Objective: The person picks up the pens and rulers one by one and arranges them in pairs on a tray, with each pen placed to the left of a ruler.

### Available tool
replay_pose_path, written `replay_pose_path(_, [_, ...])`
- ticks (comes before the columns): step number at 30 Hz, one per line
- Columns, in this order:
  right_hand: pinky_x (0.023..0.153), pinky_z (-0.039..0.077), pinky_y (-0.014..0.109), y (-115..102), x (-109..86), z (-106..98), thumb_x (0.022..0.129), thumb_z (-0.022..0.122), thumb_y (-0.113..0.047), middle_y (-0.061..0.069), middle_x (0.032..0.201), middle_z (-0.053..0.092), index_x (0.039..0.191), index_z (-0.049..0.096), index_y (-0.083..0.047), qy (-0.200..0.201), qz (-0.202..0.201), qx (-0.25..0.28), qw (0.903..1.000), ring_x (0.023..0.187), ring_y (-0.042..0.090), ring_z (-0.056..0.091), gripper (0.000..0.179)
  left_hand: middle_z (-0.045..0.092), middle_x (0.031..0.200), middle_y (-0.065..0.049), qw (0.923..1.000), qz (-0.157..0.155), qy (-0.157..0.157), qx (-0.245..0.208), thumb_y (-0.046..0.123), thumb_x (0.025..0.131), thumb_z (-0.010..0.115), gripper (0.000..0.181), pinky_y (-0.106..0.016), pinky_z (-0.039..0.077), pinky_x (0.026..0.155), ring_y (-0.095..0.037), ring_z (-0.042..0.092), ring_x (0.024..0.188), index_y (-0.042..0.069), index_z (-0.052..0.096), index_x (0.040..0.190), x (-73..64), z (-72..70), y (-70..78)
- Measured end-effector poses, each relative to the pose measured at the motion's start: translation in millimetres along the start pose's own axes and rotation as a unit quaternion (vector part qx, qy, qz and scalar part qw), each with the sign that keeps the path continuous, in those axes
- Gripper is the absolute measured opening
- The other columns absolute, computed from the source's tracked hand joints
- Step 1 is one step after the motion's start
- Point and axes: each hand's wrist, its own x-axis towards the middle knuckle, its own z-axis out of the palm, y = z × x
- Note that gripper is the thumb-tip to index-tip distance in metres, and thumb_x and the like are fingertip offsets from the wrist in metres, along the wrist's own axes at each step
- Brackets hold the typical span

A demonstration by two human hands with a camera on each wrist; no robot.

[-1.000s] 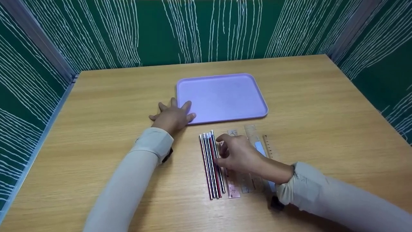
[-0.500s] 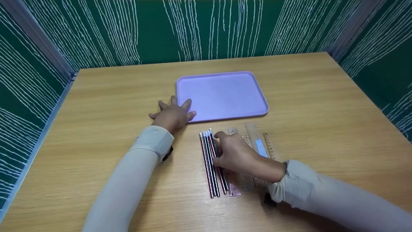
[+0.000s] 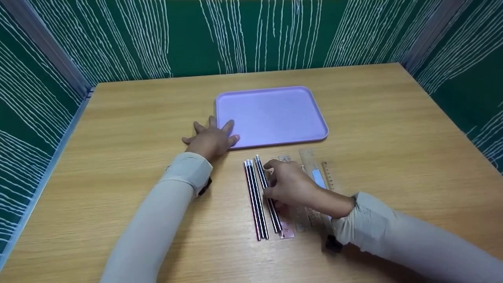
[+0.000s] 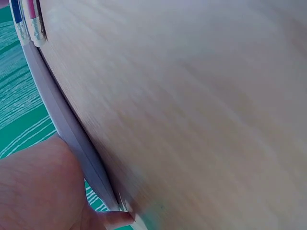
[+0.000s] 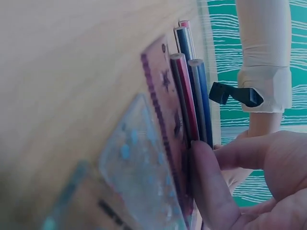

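Observation:
My left hand (image 3: 210, 139) lies with fingers spread at the near left corner of a purple tray (image 3: 275, 114), some fingers on its rim and some on the table. My right hand (image 3: 292, 182) pinches a pair of striped pencils (image 3: 274, 215) between thumb and fingers; they slant slightly apart from the other pencils (image 3: 255, 200), which lie together on the left. In the right wrist view the thumb presses on a red pencil (image 5: 190, 103) with a blue pencil (image 5: 202, 100) beside it. A pink ruler (image 3: 287, 232) lies directly right of them, partly under the hand.
Right of the pink ruler lie a clear ruler (image 3: 307, 157) with a blue label and a narrow ruler (image 3: 327, 175), partly covered by my right arm. The wooden table (image 3: 129, 149) meets green walls (image 3: 188, 35) with white lines behind and at the sides.
My right hand has drawn a pair of pencils a little to the right, opening a gap from the rest of the bunch. The left hand and tray have stayed in place.

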Motion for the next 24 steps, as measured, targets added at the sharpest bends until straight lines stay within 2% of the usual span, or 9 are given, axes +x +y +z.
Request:
replay_pose_path(4, [0.055, 0.062, 0.033, 8, -0.8, -2, 0.084, 0.074, 0.002, 0.012, 0.092, 0.072, 0.139, 0.051, 0.005, -0.015, 0.004, 0.075, 0.997, 0.058, 0.021, 0.072, 0.059, -0.008, 0.173, -0.015, 1.0, 0.005, 0.001, 0.004, 0.066, 0.103, 0.031, 0.068, -0.091, 0.015, 0.1, -0.063, -0.006, 0.15, 0.047, 0.005, 0.162, 0.2, 0.2, 0.6])
replay_pose_path(9, [0.06, 0.064, 0.04, 15, -1.7, -6, 0.088, 0.07, 0.002, 0.015, 0.099, 0.067, 0.142, 0.048, 0.005, -0.04, 0.013, 0.159, 0.9864, 0.067, 0.021, 0.071, 0.059, -0.008, 0.173, -0.015, 1.0, 0.006, 0.003, -0.002, 0.066, 0.103, 0.032, 0.067, -0.091, 0.014, 0.101, -0.062, -0.005, 0.15, 0.046, 0.007, 0.162, -2.1, 0.5, -0.2])
replay_pose_path(15, [0.064, 0.064, 0.043, 21, 0.6, -9, 0.092, 0.067, 0.0, 0.014, 0.104, 0.062, 0.145, 0.047, 0.003, -0.062, 0.011, 0.209, 0.9758, 0.073, 0.02, 0.067, 0.057, -0.009, 0.173, -0.014, 0.9999, -0.001, -0.009, -0.007, 0.066, 0.103, 0.032, 0.067, -0.091, 0.013, 0.101, -0.061, -0.007, 0.151, 0.048, 0.005, 0.162, 0.0, 2.9, -1.0])
replay_pose_path(20, [0.064, 0.064, 0.042, 23, 6.0, -14, 0.094, 0.066, -0.002, 0.014, 0.11, 0.059, 0.146, 0.044, 0.001, -0.072, 0.021, 0.248, 0.9658, 0.079, 0.02, 0.062, 0.057, -0.009, 0.173, -0.013, 0.9999, -0.005, -0.007, -0.013, 0.066, 0.103, 0.034, 0.068, -0.091, 0.011, 0.101, -0.061, -0.008, 0.151, 0.048, 0.007, 0.162, 0.6, 1.1, -0.1])
replay_pose_path(24, [0.063, 0.064, 0.042, 26, 10.2, -18, 0.095, 0.067, -0.005, 0.016, 0.115, 0.059, 0.146, 0.044, -0.004, -0.073, 0.028, 0.268, 0.9602, 0.079, 0.022, 0.065, 0.056, -0.01, 0.173, -0.013, 0.9999, -0.004, -0.005, -0.013, 0.067, 0.102, 0.034, 0.068, -0.091, 0.011, 0.1, -0.061, -0.009, 0.151, 0.049, 0.006, 0.162, 0.6, 1.1, 0.1])
